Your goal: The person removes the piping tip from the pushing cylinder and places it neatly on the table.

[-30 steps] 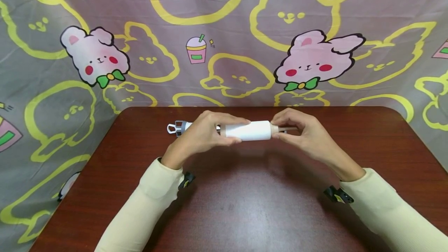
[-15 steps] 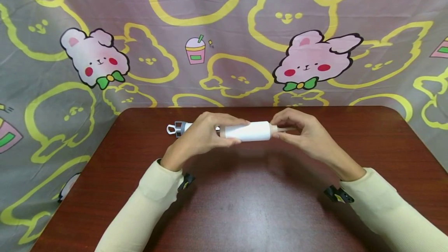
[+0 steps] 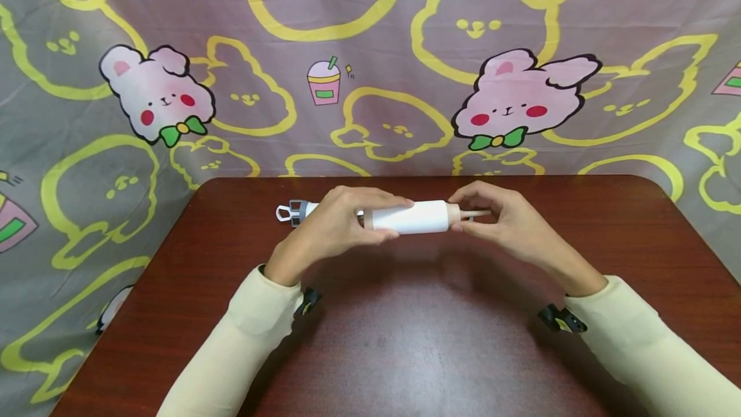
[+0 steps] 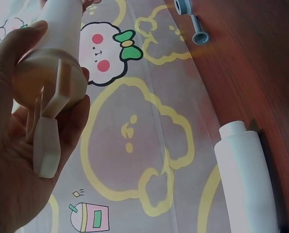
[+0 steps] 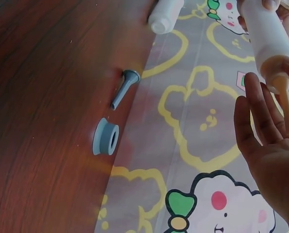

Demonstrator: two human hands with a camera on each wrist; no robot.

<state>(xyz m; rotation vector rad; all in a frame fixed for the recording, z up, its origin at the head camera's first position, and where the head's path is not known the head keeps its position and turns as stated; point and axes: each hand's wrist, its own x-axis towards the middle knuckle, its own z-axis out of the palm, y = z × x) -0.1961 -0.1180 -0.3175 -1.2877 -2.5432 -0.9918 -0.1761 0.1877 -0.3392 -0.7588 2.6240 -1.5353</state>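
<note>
My left hand (image 3: 341, 221) grips a white cylindrical bottle (image 3: 419, 217) near its left end, holding it sideways above the table. That end carries a beige cap with flat tabs (image 4: 49, 121), close to the palm in the left wrist view. At the bottle's other end sits a beige tapered nozzle cap (image 3: 455, 215). My right hand (image 3: 512, 221) pinches the nozzle cap's collar between thumb and fingers. In the right wrist view the thin spout (image 5: 286, 109) points toward the right palm, and the left fingers hold the bottle's far end.
A second white bottle (image 4: 246, 179) lies on the brown table (image 3: 382, 352), largely behind the left hand in the head view. Its grey and white frame-like end (image 3: 296, 213) sticks out left. A grey funnel-shaped piece (image 5: 126, 88) and a grey flanged ring (image 5: 106, 137) lie near the back edge. Patterned cloth (image 3: 382, 56) hangs behind.
My right fingers and thumb have shifted slightly around the nozzle cap, and more of its collar shows now. The left hand and the bottle stay almost still.
</note>
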